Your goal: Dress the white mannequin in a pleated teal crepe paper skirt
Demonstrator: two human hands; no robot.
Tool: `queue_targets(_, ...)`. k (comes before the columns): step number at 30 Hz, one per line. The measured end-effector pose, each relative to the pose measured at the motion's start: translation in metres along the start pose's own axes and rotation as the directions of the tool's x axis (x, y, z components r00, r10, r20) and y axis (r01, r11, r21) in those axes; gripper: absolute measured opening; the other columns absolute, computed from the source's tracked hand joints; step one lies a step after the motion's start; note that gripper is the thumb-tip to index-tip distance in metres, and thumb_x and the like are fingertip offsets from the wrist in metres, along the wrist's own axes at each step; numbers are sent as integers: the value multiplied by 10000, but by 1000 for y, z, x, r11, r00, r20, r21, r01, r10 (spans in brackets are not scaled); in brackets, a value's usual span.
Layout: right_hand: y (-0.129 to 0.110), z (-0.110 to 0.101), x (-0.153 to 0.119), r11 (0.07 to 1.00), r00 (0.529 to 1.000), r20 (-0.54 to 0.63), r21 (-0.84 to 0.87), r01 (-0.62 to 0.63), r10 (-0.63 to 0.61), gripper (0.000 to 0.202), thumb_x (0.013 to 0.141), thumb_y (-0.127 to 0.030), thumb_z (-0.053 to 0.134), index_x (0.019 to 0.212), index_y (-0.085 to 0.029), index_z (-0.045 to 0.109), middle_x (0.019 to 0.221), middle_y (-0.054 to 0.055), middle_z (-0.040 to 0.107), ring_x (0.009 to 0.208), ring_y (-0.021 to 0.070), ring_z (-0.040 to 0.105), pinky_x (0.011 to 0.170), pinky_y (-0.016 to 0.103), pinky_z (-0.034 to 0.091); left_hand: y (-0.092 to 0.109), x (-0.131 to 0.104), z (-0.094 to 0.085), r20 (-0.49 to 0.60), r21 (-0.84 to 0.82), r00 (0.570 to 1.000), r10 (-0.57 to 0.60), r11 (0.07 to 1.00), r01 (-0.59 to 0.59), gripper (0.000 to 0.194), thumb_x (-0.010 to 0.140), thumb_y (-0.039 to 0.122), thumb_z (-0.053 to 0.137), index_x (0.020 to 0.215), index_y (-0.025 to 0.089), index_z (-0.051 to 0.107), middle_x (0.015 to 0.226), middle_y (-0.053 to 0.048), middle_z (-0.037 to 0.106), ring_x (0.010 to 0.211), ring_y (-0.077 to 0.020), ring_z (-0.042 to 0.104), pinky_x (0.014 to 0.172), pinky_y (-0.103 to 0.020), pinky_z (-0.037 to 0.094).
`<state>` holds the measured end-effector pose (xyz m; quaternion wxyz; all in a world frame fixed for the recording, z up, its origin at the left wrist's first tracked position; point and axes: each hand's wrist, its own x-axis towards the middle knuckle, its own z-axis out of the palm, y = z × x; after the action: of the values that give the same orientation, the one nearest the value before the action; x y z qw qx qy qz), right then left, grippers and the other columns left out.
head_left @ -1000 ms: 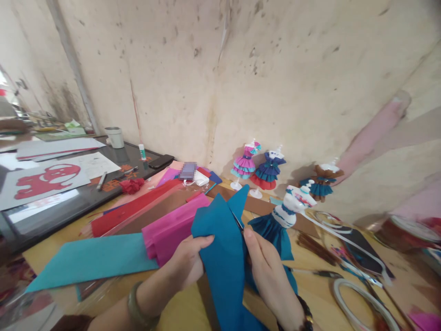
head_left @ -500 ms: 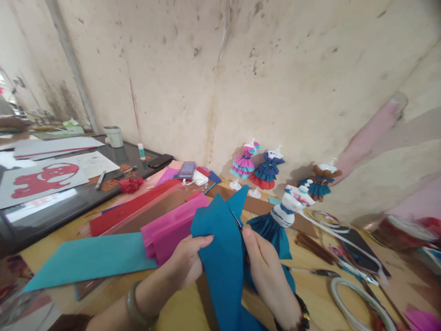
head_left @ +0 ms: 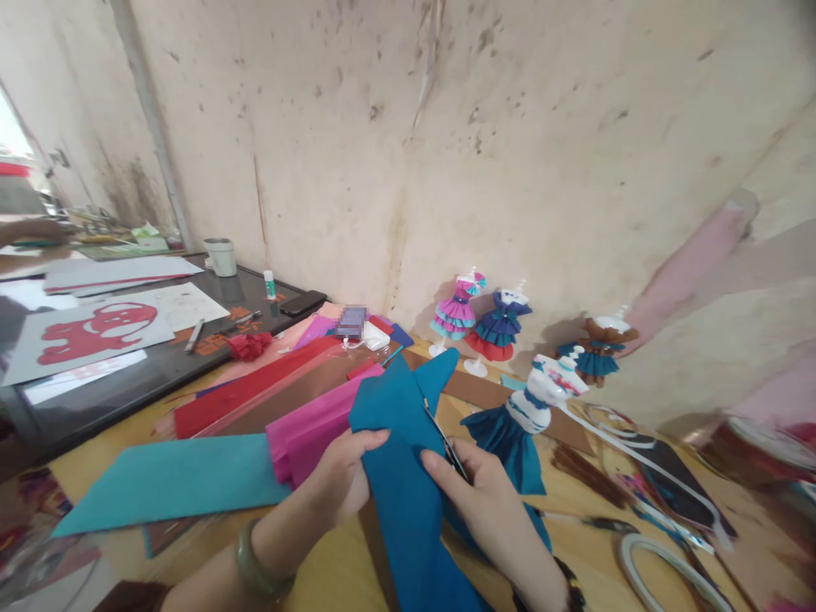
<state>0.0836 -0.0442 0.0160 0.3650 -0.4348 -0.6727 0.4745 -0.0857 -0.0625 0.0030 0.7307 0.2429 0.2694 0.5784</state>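
Note:
A long, folded piece of blue crepe paper (head_left: 399,476) hangs from my left hand (head_left: 348,476), thumb on top and fingers behind it. My right hand (head_left: 484,510) is closed around scissors (head_left: 446,440), whose blades lie at a cut in the paper's upper right part. A pointed flap of paper stands up beyond the blades. The scissors' handles are mostly hidden by my fingers. Just behind my right hand stands a small white dress form (head_left: 532,404) wearing a dark teal pleated skirt (head_left: 507,442).
Small dress forms in pink (head_left: 456,310), navy (head_left: 501,327) and brown (head_left: 603,348) line the wall. Turquoise paper (head_left: 172,480) and magenta paper (head_left: 306,425) lie left. A coiled white cord (head_left: 663,561) and a dark phone (head_left: 679,484) lie right. A cup (head_left: 220,257) stands back left.
My right hand has drawn back slightly down and right, showing more of the scissor blades. My left hand keeps its hold on the paper. The whole view has shifted a little.

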Motion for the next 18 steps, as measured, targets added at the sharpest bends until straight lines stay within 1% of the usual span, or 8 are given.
queue_targets(2,-1,-2,2,998,998,55,-54,-11,14,437,802,-596,569,646,-198,477,622,-41,399,597,130,381,579,254,353,6,-1,-1,2,13,1000,-17,1000,17,303,717,238,699,978,93,748,1006,-169,771,995,-358,707,949,-479,513)
queue_targets(4,-2,-4,3,994,996,91,-105,-6,16,442,800,-588,550,610,-209,426,603,-48,359,581,124,358,565,252,334,13,-1,-2,-17,0,1000,-22,1000,22,299,744,254,673,969,69,743,1000,-189,767,972,-362,713,942,-485,514)
queue_targets(5,-2,-5,3,991,995,99,-134,1,12,450,793,-584,553,591,-217,387,593,-55,325,572,119,334,554,249,317,17,-1,-3,-42,-19,999,-17,1000,16,293,762,261,654,955,57,741,980,-199,768,954,-363,718,935,-491,516)
queue_targets(8,0,-5,3,984,993,118,-179,10,11,470,785,-560,560,570,-231,302,584,-66,256,556,108,270,523,240,268,28,3,-9,-163,-99,986,22,994,-39,268,806,240,598,936,47,730,906,-198,775,928,-353,726,932,-491,517)
queue_targets(10,1,-3,3,984,990,137,-177,13,12,464,795,-540,559,573,-232,291,588,-68,251,555,106,256,516,239,254,35,5,-12,-208,-138,978,1,990,-31,289,824,233,567,984,43,713,887,-189,777,921,-346,729,930,-494,516)
queue_targets(15,4,0,4,992,985,175,-128,20,3,482,832,-562,556,593,-229,302,598,-69,260,562,104,263,513,240,239,43,4,-12,-195,-166,979,-53,986,20,410,870,274,487,1120,-4,656,887,-197,775,894,-345,735,931,-516,510)
queue_targets(18,6,0,3,999,982,187,-36,-22,29,496,872,-609,502,612,-231,314,590,-74,242,535,100,234,482,243,204,43,2,-9,-211,-150,976,-49,988,17,455,888,281,467,1201,-14,614,893,-189,777,897,-337,735,944,-506,506)
